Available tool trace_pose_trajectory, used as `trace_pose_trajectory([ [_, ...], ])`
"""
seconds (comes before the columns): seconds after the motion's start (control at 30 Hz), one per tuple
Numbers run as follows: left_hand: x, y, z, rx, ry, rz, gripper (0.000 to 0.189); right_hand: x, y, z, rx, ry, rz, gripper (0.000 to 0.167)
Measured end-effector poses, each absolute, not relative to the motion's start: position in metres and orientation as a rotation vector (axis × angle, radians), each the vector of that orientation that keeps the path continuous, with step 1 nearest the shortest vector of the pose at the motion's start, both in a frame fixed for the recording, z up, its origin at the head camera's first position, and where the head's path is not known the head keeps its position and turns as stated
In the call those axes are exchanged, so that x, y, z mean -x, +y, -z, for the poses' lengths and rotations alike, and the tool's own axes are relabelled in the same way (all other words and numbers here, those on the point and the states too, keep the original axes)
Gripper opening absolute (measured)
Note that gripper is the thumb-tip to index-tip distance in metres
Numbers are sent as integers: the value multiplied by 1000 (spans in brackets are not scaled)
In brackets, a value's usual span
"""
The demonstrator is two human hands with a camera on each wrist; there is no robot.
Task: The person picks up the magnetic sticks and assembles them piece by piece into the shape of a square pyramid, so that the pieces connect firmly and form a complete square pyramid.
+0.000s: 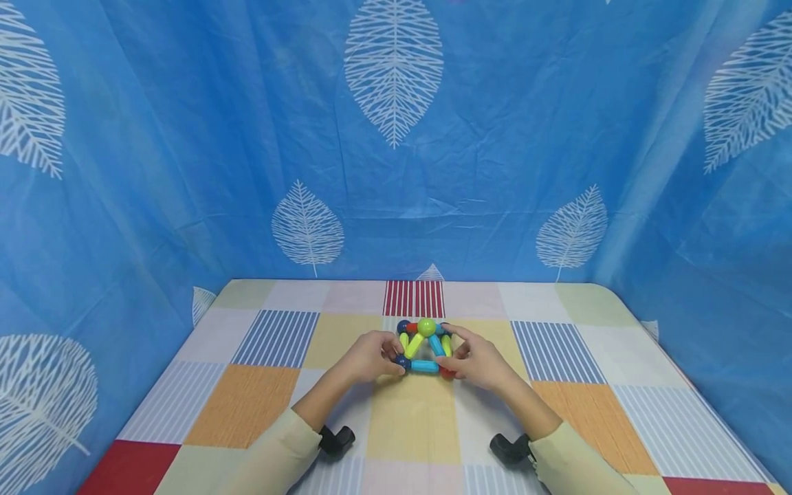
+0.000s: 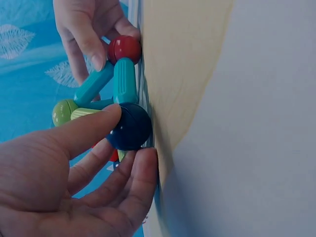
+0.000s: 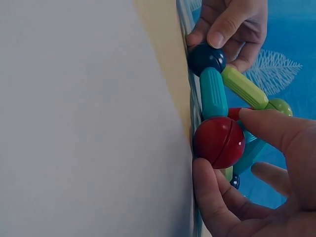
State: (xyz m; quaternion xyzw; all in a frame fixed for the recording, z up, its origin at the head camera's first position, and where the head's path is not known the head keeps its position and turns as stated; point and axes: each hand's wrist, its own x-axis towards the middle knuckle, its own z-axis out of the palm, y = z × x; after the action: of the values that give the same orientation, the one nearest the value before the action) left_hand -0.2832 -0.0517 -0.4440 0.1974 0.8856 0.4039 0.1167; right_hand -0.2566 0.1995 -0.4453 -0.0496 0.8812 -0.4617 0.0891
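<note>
A pyramid of magnetic building rods and balls [image 1: 424, 366] stands on the tablecloth between both hands. Its top is a lime green ball [image 1: 427, 327]. My left hand [image 1: 373, 355] holds the front left corner, thumb and fingers around a dark blue ball [image 2: 131, 127]. At the front right corner, my right hand [image 1: 479, 359] has its thumb and fingers about a red ball [image 3: 219, 142]. A light blue rod [image 3: 214, 92] joins these two balls. Lime, light blue and red rods make up the other visible edges, with dark blue balls at the back, partly hidden.
The table [image 1: 413, 426] has a patchwork cloth of coloured and striped squares. Blue curtains [image 1: 495, 137] with white leaf prints hang behind it and at both sides. A black wrist device [image 1: 337, 441] shows by the left sleeve, another [image 1: 510, 449] by the right.
</note>
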Motion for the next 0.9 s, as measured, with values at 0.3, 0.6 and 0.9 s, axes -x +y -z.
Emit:
trace_pose_trajectory([
  [0.3,285,-55,443,-534,2580,-1242,23,258,203,453,196,2704,1358,62],
  [0.6,288,-61,446,-493,2594,-1272,23,262,199,454,241,2700,1366,51],
  [0.9,288,-63,446,-501,2578,-1277,24,262,197,452,214,2713,1355,50],
])
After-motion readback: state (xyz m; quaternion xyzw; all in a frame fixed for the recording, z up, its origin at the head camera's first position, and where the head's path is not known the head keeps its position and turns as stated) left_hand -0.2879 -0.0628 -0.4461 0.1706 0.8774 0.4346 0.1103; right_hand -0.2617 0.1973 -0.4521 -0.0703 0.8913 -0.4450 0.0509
